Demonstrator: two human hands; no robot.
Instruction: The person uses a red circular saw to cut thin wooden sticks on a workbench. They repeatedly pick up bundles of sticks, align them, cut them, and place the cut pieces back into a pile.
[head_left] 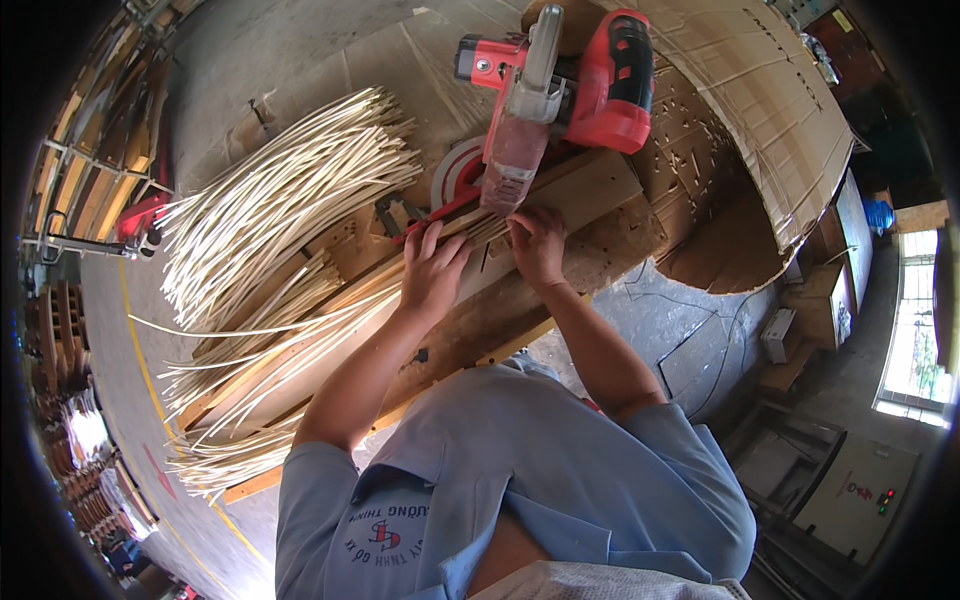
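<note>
I see L hand (433,275) curled over a bunch of thin cane rods (360,322), holding it; R hand (538,247) bent narrow near the bunch's upper-R end, can't tell if gripping. Rods' long axis runs lower-L to upper-R, approx. along the wooden board (600,188). R hand's nearer that end, just below the mitre saw (530,110).

Strand bundle (290,205) left of the saw (535,100)
</note>
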